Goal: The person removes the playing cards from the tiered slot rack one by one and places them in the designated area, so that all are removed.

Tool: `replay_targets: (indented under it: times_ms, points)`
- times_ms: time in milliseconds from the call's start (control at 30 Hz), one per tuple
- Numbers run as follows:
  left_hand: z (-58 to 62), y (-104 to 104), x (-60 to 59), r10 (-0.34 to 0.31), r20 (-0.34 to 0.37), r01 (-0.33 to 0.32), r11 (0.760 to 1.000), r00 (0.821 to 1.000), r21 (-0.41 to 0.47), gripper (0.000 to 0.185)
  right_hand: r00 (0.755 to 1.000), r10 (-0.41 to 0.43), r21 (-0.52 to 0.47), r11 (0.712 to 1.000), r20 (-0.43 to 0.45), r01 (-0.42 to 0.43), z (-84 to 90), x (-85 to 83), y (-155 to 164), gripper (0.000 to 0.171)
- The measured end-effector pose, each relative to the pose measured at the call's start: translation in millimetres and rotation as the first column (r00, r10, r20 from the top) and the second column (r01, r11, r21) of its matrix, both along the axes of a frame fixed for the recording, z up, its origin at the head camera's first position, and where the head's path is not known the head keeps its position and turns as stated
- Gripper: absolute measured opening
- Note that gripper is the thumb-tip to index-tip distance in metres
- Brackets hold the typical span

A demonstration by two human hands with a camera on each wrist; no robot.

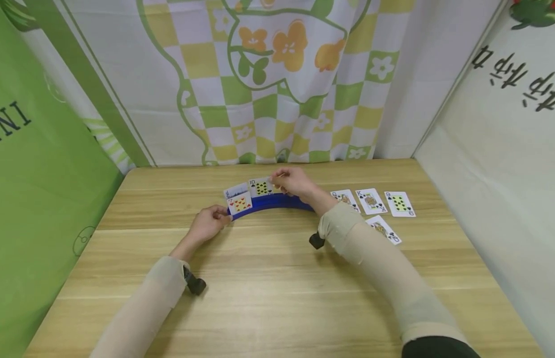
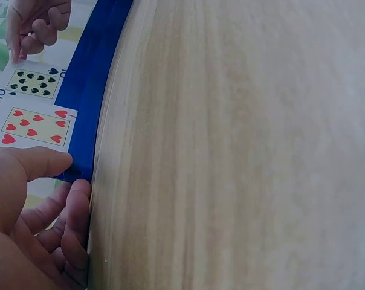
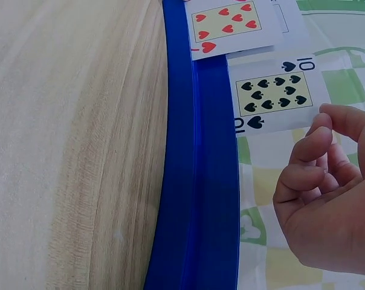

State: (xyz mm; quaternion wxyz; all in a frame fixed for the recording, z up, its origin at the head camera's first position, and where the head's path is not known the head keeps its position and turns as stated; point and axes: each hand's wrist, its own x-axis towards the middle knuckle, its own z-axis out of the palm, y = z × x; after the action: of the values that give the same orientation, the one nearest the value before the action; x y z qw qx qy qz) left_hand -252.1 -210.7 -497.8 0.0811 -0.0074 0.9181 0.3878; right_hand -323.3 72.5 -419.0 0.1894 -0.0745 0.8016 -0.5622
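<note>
A wooden bench [image 1: 277, 278] stood before a checked curtain [image 1: 277, 89]. My left hand [image 1: 208, 223] pinched the left end of the blue rack [image 1: 277, 201], curved at the bench's middle. My right hand [image 1: 295, 181], fingers curled, pinched the ten of spades [image 1: 261, 187] standing in it.

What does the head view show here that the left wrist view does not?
Only the head view shows four loose cards lying face up on the table to the right of the holder, both sleeved forearms, and the patterned curtain behind.

Only the left wrist view shows, close up, the left hand with its thumb and fingers curled on the end of the blue card holder.

Both show the seven of hearts, the ten of spades standing in the holder, and the right hand at the ten.
</note>
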Motion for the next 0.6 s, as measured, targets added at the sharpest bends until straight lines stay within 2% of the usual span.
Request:
replay_targets:
  times_ms: [300,600]
  points:
    - [-1.8,0.1,-0.2,0.003,-0.009,-0.003,1.000,1.000,0.008,0.036,0.999,-0.023,-0.019,1.000,-0.027,0.023,5.6,1.2,1.6,0.018]
    - [-2.2,-0.1,-0.2,0.003,-0.015,-0.002,1.000,1.000,0.010,0.036,0.999,-0.048,-0.067,0.997,0.024,0.049,12.9,2.3,10.0,0.017]
